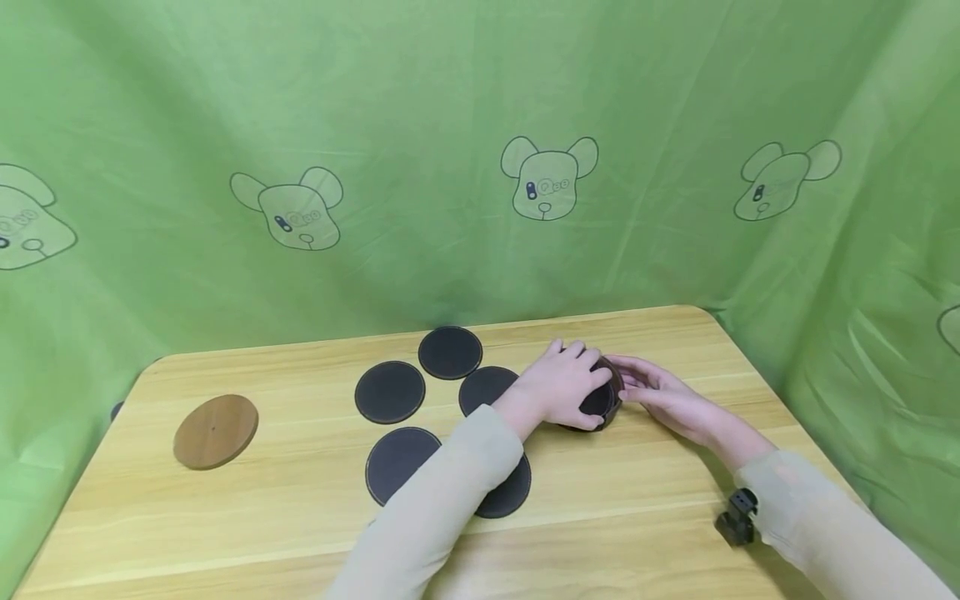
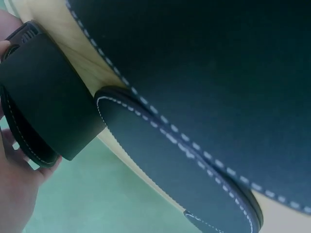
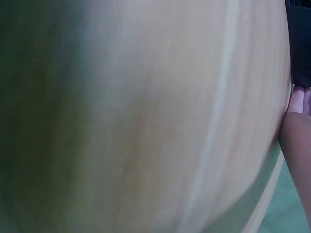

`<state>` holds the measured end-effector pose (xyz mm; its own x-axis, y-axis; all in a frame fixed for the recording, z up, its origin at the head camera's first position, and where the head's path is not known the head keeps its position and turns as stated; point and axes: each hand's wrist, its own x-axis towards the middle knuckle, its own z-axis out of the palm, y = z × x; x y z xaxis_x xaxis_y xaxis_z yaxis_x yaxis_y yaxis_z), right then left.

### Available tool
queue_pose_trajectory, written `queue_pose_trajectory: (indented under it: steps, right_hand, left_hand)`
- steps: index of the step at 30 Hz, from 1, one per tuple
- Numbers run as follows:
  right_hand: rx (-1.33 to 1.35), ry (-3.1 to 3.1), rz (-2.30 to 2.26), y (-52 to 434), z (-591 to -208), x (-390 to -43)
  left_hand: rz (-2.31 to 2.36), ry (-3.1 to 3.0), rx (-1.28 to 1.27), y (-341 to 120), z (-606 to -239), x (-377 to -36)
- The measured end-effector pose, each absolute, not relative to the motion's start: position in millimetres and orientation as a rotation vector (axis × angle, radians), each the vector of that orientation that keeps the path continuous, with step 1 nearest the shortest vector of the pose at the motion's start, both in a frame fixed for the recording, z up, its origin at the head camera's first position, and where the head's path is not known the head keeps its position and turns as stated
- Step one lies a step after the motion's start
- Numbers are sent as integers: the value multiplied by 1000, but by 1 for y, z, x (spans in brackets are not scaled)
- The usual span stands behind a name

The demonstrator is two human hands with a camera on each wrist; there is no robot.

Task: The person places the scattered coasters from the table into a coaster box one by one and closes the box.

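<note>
My left hand [image 1: 558,385] reaches over a round, dark coaster holder [image 1: 617,392] at the right of the table. In the left wrist view its fingers pinch a black coaster [image 2: 29,138] with pale edge stitching, tilted against the holder [image 2: 53,92]. Whether the coaster sits inside is hard to tell. From the other side my right hand [image 1: 667,402] holds the holder's right edge, thumb in front and fingers behind. The right wrist view catches only the holder's dark side [image 3: 301,46] and a few fingers.
Several black round coasters lie mid-table, including a back one [image 1: 450,352], a left one [image 1: 390,392] and a front one [image 1: 401,462] partly under my left sleeve. A brown wooden disc [image 1: 216,432] lies at the left. Green cloth [image 1: 420,250] hangs behind the table.
</note>
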<state>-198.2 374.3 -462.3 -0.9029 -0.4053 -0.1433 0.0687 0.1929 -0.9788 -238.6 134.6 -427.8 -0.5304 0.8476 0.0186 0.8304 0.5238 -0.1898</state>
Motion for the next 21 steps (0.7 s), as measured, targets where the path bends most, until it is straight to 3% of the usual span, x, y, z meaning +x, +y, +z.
queue_pose_trajectory:
  steps: [21]
  right_hand:
    - [-349,2074,-1789,373,-463,-200]
  left_hand:
    - [232,-2675,-1476,130,-435,-239]
